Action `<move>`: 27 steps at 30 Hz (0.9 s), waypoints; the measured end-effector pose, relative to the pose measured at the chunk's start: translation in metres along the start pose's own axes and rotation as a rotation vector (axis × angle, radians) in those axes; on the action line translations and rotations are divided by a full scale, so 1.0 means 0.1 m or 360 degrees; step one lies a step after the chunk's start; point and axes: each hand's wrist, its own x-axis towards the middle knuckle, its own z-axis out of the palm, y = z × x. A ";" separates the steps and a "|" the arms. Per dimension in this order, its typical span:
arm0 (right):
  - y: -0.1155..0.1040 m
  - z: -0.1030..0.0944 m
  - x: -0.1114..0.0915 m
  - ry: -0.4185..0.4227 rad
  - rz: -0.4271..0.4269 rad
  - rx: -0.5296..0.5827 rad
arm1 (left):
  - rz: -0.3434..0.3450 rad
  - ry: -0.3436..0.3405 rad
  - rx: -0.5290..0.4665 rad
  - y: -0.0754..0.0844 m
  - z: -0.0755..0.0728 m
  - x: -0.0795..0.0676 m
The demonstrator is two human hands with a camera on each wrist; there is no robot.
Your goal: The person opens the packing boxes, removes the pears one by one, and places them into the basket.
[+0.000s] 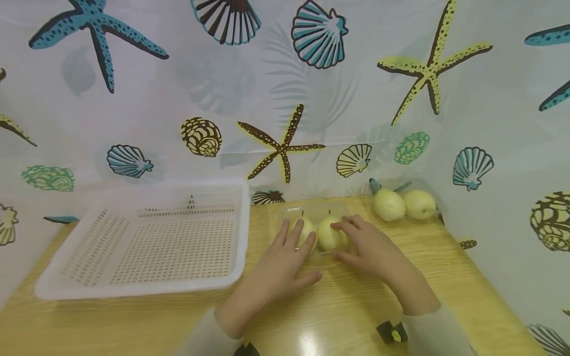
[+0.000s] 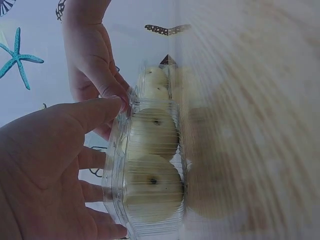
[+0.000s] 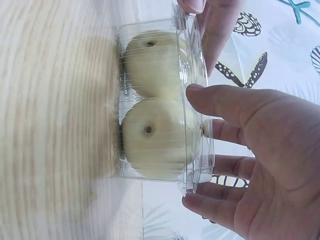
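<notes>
A clear plastic box point(image 3: 150, 175) holds two round, pale yellow fruits that look like pears point(image 1: 327, 232), set side by side with dark stem ends showing. My left hand point(image 1: 285, 257) lies over the box's left part with fingers spread and fairly straight; its thumb point(image 2: 102, 114) reaches toward the front rim. At the box's right end my right hand point(image 1: 367, 247) grips the edge, fingers bent over the top and the thumb point(image 3: 215, 100) at the front rim. The fingers partly cover the fruits in the head view.
On the left of the wooden table point(image 1: 147, 321) stands a white perforated plastic basket point(image 1: 151, 289). Another clear container with two similar fruits point(image 1: 389, 205) sits at the back right. A cloth printed with shells and starfish point(image 1: 249, 89) hangs behind the table.
</notes>
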 end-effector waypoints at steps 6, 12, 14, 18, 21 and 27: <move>-0.05 0.03 -0.08 0.0026 -0.0037 -0.0036 | 0.0037 0.0027 0.0032 0.00 0.00 -0.09; -0.08 0.02 -0.17 0.0024 -0.0070 -0.0058 | 0.0060 0.0002 0.0009 0.01 0.00 -0.19; -0.09 0.01 -0.20 0.0011 -0.0069 -0.0064 | 0.0069 -0.0002 0.0004 0.01 -0.01 -0.22; -0.12 -0.02 -0.23 -0.0004 -0.0095 -0.0067 | 0.0078 0.0005 0.0033 0.01 -0.03 -0.28; -0.16 -0.05 -0.23 -0.0023 -0.0119 -0.0076 | 0.0078 -0.0001 0.0046 0.01 -0.08 -0.32; -0.20 -0.10 -0.22 -0.0053 -0.0131 -0.0082 | 0.0093 0.0057 0.0054 0.02 -0.17 -0.36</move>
